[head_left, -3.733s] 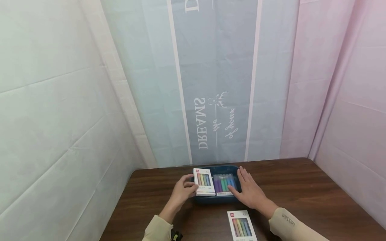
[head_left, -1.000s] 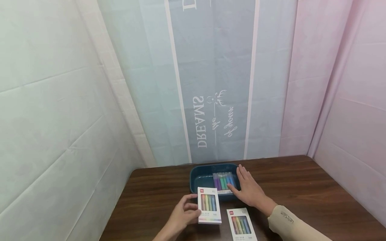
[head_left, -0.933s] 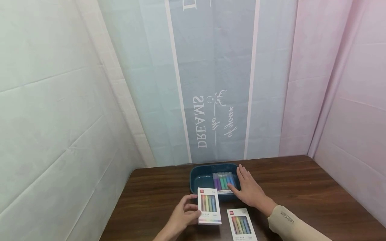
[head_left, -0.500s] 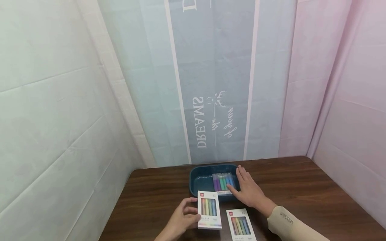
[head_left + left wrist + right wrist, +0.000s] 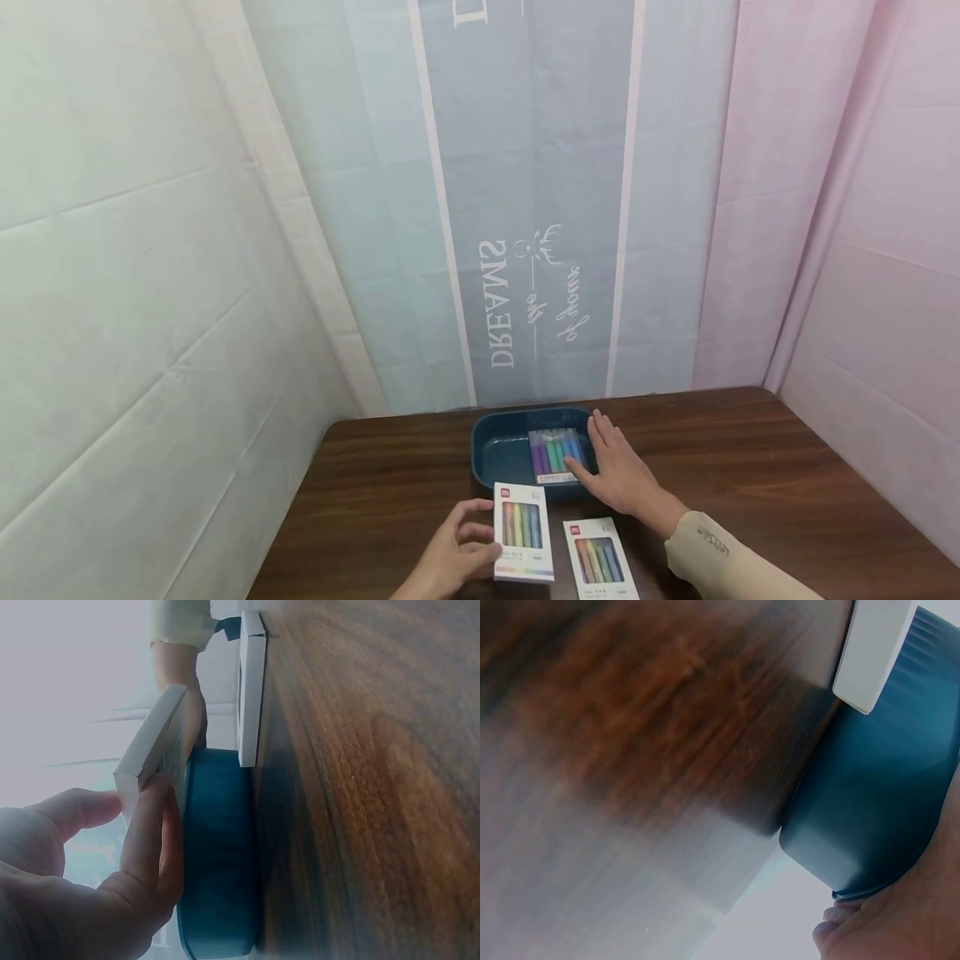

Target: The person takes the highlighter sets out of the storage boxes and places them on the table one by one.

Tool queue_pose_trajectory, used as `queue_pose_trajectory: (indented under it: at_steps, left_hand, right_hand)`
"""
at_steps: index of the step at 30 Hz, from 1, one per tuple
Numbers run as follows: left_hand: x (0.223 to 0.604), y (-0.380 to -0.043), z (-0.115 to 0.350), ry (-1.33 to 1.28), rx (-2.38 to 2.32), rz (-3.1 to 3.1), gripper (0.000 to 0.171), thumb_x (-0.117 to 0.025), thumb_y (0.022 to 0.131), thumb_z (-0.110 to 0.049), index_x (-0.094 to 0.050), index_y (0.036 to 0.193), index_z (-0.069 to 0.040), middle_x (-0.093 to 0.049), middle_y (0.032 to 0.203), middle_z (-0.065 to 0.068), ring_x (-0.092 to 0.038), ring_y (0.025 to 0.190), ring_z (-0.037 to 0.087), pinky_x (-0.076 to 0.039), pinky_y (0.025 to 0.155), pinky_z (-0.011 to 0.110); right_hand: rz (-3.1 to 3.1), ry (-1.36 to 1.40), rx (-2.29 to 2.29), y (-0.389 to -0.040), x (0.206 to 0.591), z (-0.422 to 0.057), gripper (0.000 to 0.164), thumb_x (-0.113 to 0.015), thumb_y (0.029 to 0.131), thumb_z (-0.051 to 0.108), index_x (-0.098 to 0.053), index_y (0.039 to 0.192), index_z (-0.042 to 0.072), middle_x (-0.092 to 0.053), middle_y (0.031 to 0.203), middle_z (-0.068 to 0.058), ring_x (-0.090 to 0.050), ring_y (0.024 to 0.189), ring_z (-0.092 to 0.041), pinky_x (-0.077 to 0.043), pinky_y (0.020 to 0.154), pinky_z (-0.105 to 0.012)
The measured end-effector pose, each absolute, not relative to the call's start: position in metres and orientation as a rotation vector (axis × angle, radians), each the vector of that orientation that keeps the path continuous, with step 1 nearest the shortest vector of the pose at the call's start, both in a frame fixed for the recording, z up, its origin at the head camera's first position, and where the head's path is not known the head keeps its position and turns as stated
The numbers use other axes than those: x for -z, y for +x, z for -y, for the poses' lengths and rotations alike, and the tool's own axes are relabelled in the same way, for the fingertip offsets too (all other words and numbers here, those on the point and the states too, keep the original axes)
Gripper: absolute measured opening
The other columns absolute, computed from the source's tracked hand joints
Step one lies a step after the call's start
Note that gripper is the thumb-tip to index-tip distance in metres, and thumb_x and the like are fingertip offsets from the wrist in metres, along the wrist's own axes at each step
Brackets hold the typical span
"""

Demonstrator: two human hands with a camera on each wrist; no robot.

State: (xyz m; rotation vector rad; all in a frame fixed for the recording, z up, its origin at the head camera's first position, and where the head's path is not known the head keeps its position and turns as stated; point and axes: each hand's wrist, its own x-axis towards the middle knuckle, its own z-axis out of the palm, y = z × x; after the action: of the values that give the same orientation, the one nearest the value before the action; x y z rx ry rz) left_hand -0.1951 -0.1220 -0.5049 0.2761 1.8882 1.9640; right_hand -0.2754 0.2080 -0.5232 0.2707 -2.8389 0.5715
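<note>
In the head view my left hand (image 5: 457,550) pinches a white box of coloured markers (image 5: 522,532) by its left edge, thumb in front. The left wrist view shows that box (image 5: 154,742) tilted and off the table, in front of the tray. My right hand (image 5: 622,471) lies with extended fingers on the right rim of the dark blue tray (image 5: 497,458), its thumb reaching over the tray's inside. A clear pack of purple, green and blue markers (image 5: 553,454) lies in the tray's right half. A second white marker box (image 5: 600,560) lies on the table, right of the held one.
The dark wood table (image 5: 750,475) runs to a fabric backdrop (image 5: 540,208) close behind the tray. Pale cloth walls (image 5: 150,333) stand at the left and right. In the right wrist view, the tray's side wall (image 5: 855,802) meets the table.
My left hand has brought the white marker box out of the tray's left half and toward the front, most recently drifting slightly nearer. The right hand has stayed on the tray's rim.
</note>
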Motion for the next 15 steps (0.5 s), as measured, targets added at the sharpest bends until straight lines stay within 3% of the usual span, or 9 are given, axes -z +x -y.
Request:
queue_pose_trajectory:
  at_steps: [15]
  left_hand:
    - [0.5071,-0.192,0.1211,0.241,-1.853,-1.969,0.061,-0.077,0.095,0.003,-0.048,0.148,-0.005,-0.069,0.107,0.01,-0.074,0.098,0.025,-0.066,0.082,0.045]
  right_hand:
    - [2.836,0.283,-0.591,-0.2739,0.5226,-0.2086,0.097,-0.065,0.103,0.056,-0.029,0.161,-0.015,-0.023,0.172,-0.033,-0.024,0.159,-0.05,-0.022,0.128,-0.063]
